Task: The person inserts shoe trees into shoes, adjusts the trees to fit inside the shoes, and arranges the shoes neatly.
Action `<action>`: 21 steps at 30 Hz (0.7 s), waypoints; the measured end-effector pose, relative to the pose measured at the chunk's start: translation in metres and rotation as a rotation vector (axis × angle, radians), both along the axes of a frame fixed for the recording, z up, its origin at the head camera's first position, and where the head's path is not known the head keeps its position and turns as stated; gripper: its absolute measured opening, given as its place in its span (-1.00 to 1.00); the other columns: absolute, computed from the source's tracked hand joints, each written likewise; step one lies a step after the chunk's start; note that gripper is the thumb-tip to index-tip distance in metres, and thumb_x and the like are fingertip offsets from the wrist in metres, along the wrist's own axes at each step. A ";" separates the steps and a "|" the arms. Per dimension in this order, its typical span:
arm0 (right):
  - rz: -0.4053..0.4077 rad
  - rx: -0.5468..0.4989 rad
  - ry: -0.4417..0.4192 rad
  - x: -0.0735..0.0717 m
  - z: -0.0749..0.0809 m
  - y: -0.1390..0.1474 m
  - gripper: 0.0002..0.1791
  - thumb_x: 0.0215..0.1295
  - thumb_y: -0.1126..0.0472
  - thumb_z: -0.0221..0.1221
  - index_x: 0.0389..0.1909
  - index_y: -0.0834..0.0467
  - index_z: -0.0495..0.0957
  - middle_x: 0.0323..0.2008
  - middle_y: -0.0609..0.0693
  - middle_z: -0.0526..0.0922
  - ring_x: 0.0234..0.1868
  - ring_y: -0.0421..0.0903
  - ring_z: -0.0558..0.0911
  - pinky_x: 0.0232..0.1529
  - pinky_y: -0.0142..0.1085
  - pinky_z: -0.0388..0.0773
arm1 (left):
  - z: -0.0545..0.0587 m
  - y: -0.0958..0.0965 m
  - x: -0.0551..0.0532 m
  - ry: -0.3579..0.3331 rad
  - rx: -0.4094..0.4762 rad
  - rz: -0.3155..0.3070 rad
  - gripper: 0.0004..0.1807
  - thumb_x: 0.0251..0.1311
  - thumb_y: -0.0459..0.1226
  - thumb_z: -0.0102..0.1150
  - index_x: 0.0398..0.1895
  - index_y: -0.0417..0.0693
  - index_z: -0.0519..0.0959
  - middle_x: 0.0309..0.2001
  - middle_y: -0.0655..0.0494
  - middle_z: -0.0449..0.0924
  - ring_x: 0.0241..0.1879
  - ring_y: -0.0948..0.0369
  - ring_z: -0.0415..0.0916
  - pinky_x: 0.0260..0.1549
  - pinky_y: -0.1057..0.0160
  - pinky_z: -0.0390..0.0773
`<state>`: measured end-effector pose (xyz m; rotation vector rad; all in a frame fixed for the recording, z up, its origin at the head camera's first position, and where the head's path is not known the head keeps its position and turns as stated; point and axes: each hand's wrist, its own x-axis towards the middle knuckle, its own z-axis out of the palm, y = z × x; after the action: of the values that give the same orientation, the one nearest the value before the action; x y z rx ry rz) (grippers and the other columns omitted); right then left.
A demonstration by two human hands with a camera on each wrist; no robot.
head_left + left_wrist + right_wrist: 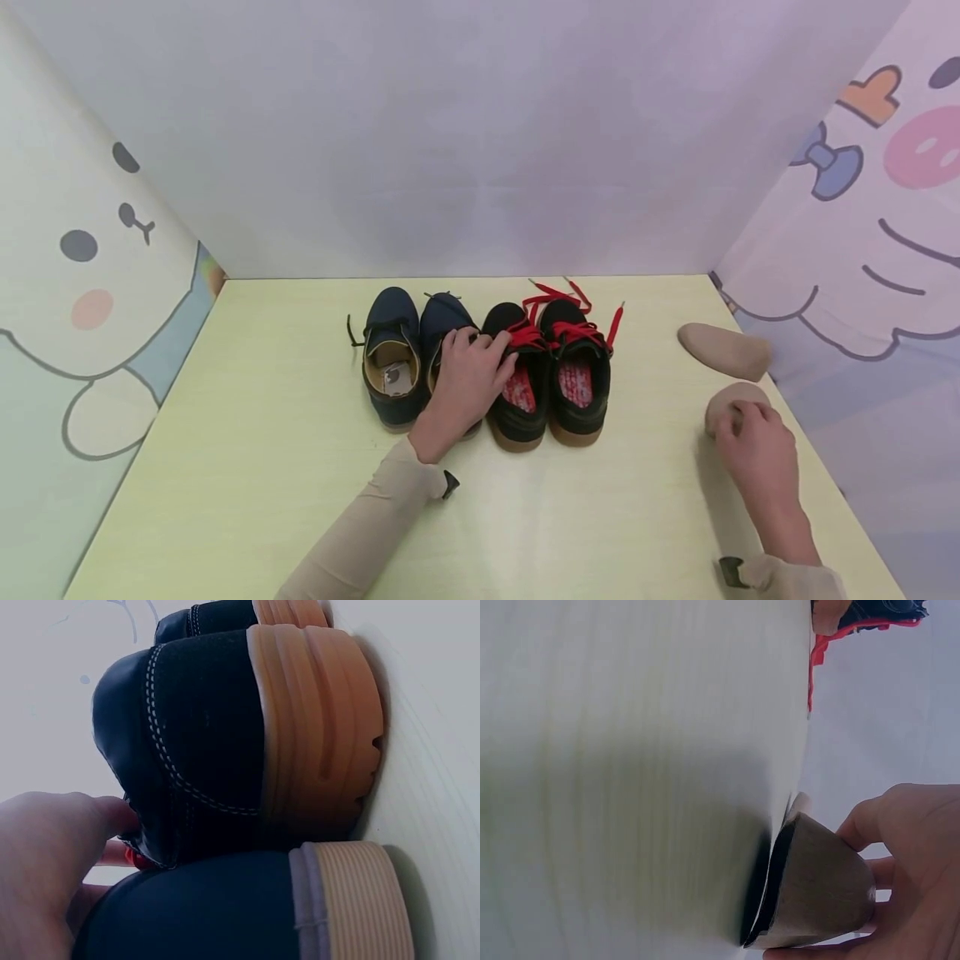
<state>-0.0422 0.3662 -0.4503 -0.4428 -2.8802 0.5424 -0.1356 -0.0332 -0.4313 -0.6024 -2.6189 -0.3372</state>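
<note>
My left hand (pixel 468 375) reaches over the right one of two navy shoes (pixel 392 358). Its thumb and index finger grip the collar of a black shoe (pixel 519 417) with red laces, by the tongue; in the left wrist view the thumb (pixel 116 816) is right at the collar's edge. The second black shoe (pixel 579 425) stands alongside. At the right, my right hand (pixel 757 454) holds a brown moulded shoe insert (pixel 829 889) between thumb and fingers, hollow side toward the table. Another brown shoe insert (pixel 723 350) lies just behind it.
The pale table (pixel 247 467) is bounded by a plain back wall (pixel 480 167) and side panels with cartoon animals. Loose red laces (pixel 551 293) trail behind the black shoes. A black lace end (pixel 351 332) sticks out left of the navy shoes.
</note>
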 end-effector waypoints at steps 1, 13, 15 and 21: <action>-0.006 0.000 0.004 0.000 0.001 0.000 -0.52 0.48 0.19 -0.05 0.19 0.48 0.47 0.20 0.58 0.43 0.06 0.67 0.43 0.06 0.44 0.37 | 0.000 0.000 0.000 0.000 0.001 0.001 -0.71 0.50 0.00 0.16 0.08 0.08 0.63 -0.16 0.02 0.82 0.02 -0.08 0.64 0.17 -0.20 0.56; -0.046 -0.008 0.030 0.009 0.010 -0.009 -0.56 0.44 0.16 -0.02 0.16 0.37 0.54 0.16 0.51 0.51 0.00 0.60 0.51 -0.05 0.37 0.43 | 0.001 0.000 0.001 0.009 0.002 0.006 -0.72 0.48 -0.01 0.18 0.07 0.08 0.64 -0.16 0.02 0.82 0.03 -0.08 0.65 0.19 -0.21 0.56; -0.044 -0.006 0.046 0.010 0.012 -0.012 -0.58 0.43 0.17 0.00 0.14 0.35 0.55 0.15 0.49 0.54 -0.02 0.57 0.54 -0.08 0.35 0.44 | 0.000 0.000 0.001 0.001 0.006 0.003 -0.72 0.49 -0.01 0.17 0.07 0.08 0.64 -0.16 0.02 0.82 0.04 -0.08 0.65 0.20 -0.22 0.55; -0.020 -0.028 0.090 0.014 0.023 -0.026 -0.60 0.41 0.17 0.04 0.12 0.29 0.58 0.15 0.44 0.57 0.02 0.53 0.56 -0.06 0.35 0.43 | 0.001 -0.001 0.001 -0.015 0.015 -0.007 -0.71 0.50 -0.01 0.16 0.09 0.08 0.63 -0.14 0.01 0.82 0.05 -0.09 0.64 0.21 -0.24 0.55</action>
<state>-0.0281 0.3405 -0.4273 -0.4398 -2.7829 0.5852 -0.1347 -0.0339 -0.4300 -0.6066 -2.6270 -0.3643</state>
